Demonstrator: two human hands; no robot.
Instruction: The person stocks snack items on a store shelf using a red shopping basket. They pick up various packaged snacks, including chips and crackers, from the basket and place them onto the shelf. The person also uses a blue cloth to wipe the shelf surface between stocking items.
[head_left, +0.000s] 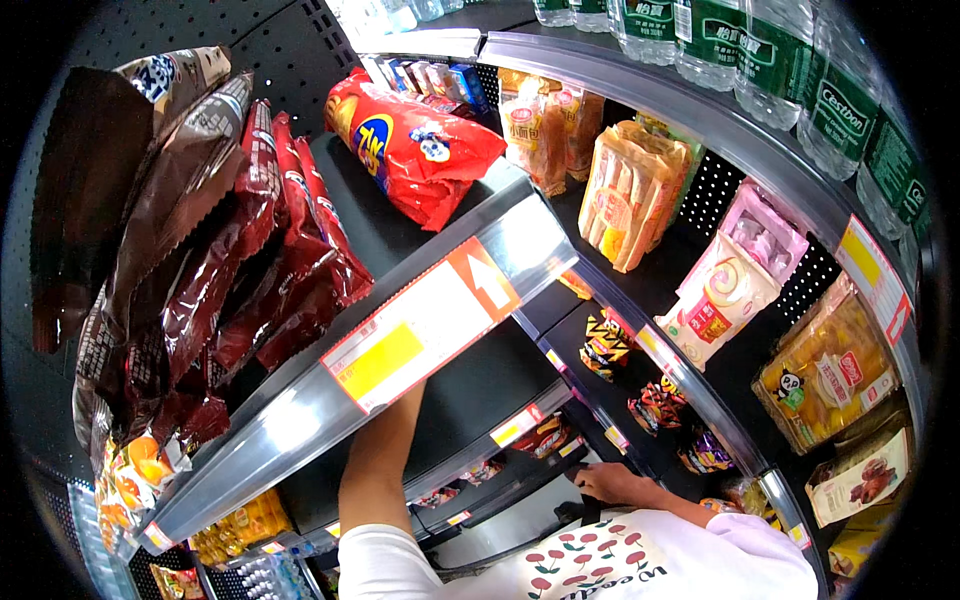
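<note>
My left forearm (380, 450) reaches up behind the price rail (420, 322) of the top shelf, and the left hand is hidden there. Above that rail, a red snack bag (412, 142) lies on its side on the dark shelf board. Dark red and brown snack bags (225, 247) stand in a leaning row to its left. My right hand (613, 484) is low in front of my white T-shirt, fingers curled beside a small dark thing. Whether it grips that thing is unclear.
On the right, shelves carry packaged bread sticks (634, 195), a pale roll-cake bag (724, 300) and a yellow bread pack (832, 367). Green-labelled water bottles (836, 112) line the shelf above. Lower shelves hold small snack bags (604, 345). Clear plastic rails edge the shelves.
</note>
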